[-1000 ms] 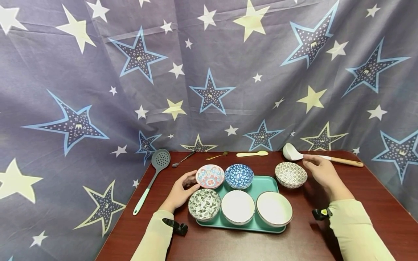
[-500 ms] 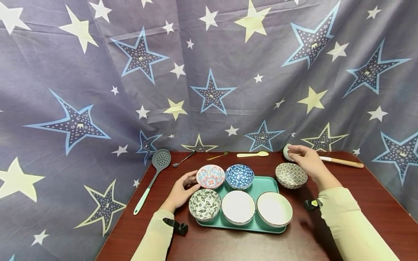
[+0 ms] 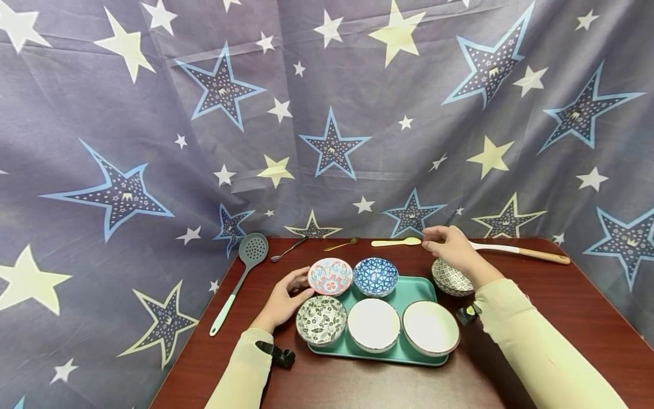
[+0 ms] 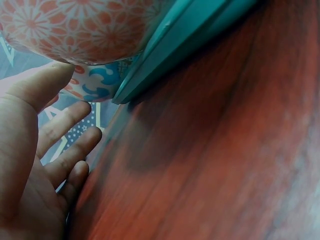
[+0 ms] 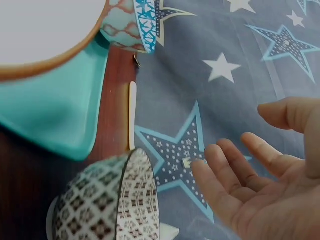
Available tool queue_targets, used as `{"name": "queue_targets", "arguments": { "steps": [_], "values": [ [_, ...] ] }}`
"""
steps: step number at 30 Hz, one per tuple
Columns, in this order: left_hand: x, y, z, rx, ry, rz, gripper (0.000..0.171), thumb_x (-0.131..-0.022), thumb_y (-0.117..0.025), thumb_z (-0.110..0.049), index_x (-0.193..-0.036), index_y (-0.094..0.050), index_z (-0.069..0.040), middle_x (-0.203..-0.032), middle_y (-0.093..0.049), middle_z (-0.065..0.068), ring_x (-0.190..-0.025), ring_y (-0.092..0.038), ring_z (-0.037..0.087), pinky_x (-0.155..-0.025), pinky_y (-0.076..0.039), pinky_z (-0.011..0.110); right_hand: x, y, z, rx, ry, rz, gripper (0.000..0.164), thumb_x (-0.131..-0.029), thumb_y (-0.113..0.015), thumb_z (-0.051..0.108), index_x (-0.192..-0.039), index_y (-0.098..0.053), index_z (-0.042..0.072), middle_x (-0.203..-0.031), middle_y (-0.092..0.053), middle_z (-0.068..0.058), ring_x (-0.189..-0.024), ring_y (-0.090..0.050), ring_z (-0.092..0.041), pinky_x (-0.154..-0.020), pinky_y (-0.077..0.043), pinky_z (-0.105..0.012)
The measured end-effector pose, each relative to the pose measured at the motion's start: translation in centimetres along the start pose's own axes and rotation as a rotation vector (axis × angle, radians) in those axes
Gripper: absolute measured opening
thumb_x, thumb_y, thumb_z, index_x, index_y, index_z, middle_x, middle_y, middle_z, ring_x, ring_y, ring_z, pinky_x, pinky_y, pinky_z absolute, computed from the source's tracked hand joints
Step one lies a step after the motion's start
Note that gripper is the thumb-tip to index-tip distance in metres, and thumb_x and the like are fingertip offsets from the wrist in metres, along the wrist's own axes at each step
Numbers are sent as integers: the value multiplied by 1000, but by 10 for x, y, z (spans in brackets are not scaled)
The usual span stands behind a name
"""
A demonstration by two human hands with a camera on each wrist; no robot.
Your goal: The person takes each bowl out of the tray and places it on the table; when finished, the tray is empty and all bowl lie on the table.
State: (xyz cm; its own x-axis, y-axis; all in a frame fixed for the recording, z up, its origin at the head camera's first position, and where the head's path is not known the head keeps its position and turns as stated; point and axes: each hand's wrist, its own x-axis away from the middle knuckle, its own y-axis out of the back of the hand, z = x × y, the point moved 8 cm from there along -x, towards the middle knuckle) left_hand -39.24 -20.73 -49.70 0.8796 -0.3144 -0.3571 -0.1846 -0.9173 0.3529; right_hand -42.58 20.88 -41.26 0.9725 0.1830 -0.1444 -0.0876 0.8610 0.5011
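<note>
- Head view: the pink bowl (image 3: 330,277), with red and blue flowers, stands at the far left of a green tray (image 3: 419,288), beside the fingers of my left hand.
- Just in front of it is the leafy bowl (image 3: 321,321), with dark leaves on white; the blue bowl (image 3: 376,277), with its triangle lattice, is to the right of the pink one.
- Two white bowls, one in the middle (image 3: 374,325) and one at the right (image 3: 431,328), fill out the front row.
- The brown-patterned bowl (image 3: 452,281) (half hidden under my right hand) stands on the surface (image 3: 327,386), just right of the tray.
- A yellow mark on my right wrist camera (image 3: 468,313) is too small to read.
- My left fingers (image 4: 75,152) are loosely bent and spread, gripping nothing; I cannot tell whether they touch the pink bowl.
- My right fingers (image 5: 215,187) are extended with the thumb well apart, holding nothing, near the yellow spoon (image 3: 395,242) and in front of the white ladle (image 3: 541,254).
</note>
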Motion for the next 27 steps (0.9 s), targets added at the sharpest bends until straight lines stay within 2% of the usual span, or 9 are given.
{"name": "queue_targets", "arguments": {
  "steps": [3, 6, 13, 20, 27],
  "values": [
    [0, 0, 1, -2, -3, 2, 58, -98, -74, -7, -151, -50, 2, -132, -64, 32, -122, -59, 50, -101, -39, 74, -9, -9, 1, -44, -8, 34, 46, -105, -61, 11, -146, -52, -8, -131, -63, -29, -115, -65, -34, -94, -57, -46],
    [0, 0, 1, -4, -4, 0, 58, -98, -74, -6, -151, -50, 3, -132, -64, 31, -122, -59, 51, -101, -39, 74, -18, -19, 0, -68, -39, 64, 46, -105, -60, 10, -146, -52, -8, -132, -62, -29, -114, -65, -33, -97, -55, -51],
    [0, 0, 1, -13, -15, -6, 57, -98, -74, -5, -150, -52, 3, -130, -66, 31, -120, -61, 51, -100, -41, 72, -33, -42, -2, -124, -81, 140, 45, -103, -61, 9, -144, -54, -8, -132, -61, -29, -124, -60, -44, -92, -59, -48],
    [-1, 0, 2, -24, -8, -3, 58, -98, -75, -8, -150, -52, 2, -130, -67, 28, -120, -62, 46, -101, -42, 69, -37, -60, -6, -157, -144, 222, 47, -103, -62, 8, -145, -51, -9, -129, -63, -27, -114, -66, -36, -89, -60, -49],
    [-1, 1, 4, -22, -6, 2, 58, -98, -75, -9, -150, -52, 1, -129, -67, 28, -120, -62, 47, -101, -42, 70, -38, -72, -13, -167, -177, 284, 48, -101, -66, 8, -143, -51, -9, -132, -61, -29, -126, -59, -48, -90, -59, -52]
  ]
}}
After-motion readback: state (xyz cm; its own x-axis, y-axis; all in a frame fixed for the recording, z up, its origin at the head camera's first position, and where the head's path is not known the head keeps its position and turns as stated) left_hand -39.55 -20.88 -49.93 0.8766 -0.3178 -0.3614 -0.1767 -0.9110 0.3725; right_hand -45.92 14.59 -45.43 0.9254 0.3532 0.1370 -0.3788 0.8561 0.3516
